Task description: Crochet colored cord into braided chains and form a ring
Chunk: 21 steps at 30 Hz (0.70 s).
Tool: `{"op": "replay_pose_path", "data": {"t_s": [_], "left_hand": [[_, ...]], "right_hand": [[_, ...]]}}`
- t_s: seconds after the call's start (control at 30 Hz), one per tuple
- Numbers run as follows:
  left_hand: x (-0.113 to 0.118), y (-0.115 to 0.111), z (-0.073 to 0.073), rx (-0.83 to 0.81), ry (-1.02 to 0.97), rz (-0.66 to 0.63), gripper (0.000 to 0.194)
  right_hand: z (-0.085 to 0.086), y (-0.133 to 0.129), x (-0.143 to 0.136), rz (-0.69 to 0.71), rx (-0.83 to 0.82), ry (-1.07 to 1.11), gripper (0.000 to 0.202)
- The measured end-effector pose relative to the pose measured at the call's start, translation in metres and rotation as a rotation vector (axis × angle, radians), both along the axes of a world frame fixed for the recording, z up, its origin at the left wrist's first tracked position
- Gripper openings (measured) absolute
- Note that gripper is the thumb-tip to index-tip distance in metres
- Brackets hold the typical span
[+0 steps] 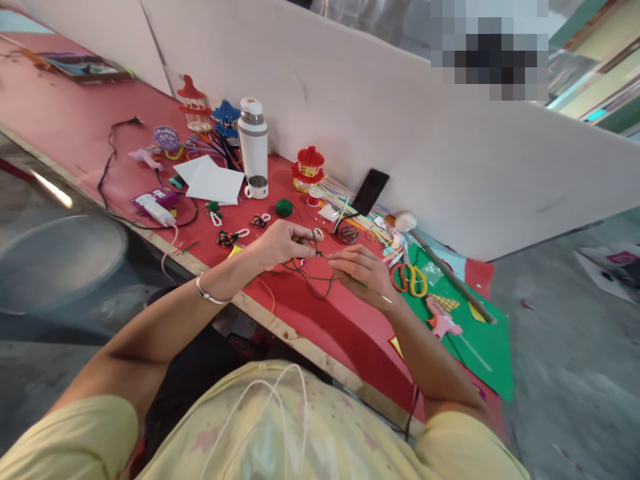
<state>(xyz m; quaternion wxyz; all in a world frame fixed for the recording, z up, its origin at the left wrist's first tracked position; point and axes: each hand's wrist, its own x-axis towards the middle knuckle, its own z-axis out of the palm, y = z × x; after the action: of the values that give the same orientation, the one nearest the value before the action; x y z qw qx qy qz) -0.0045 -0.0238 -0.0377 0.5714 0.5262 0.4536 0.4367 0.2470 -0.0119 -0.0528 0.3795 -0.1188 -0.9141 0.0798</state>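
My left hand [284,244], a silver bangle at its wrist, pinches a small piece of green yarn [319,253] just above the red tabletop. A small pale loop [319,233] shows at its fingertips. Close on the right, my right hand [361,268] has its thumb and fingers pressed together on the same yarn. A thin light-coloured line lies along my right wrist; what it is I cannot make out. Loose green strands [323,293] hang between the hands onto the table. Beyond them sit a green yarn ball [284,208] and a multicoloured yarn ball [349,233].
Small yarn-and-bead pieces [227,238] lie left of my hands. Behind stand a white flask [254,150] and a red lantern-like model [309,167]. A phone [371,191] leans on the partition. Scissors [417,281] and a pink glue gun [443,320] rest on green sheet at right.
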Motion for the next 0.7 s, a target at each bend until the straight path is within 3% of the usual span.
{"op": "replay_pose_path", "data": {"t_s": [0.17,0.43,0.7], "left_hand": [[0.002,0.002,0.006,-0.022,0.075,-0.070,0.040],[0.008,0.007,-0.005,0.008,0.105,-0.027,0.038],[0.008,0.009,-0.007,0.046,0.129,-0.057,0.030]], "right_hand": [[-0.004,0.002,0.002,0.030,-0.135,0.075,0.038],[-0.010,0.001,0.010,0.000,-0.153,0.069,0.039],[-0.006,-0.003,0.007,-0.033,-0.241,0.164,0.025]]}}
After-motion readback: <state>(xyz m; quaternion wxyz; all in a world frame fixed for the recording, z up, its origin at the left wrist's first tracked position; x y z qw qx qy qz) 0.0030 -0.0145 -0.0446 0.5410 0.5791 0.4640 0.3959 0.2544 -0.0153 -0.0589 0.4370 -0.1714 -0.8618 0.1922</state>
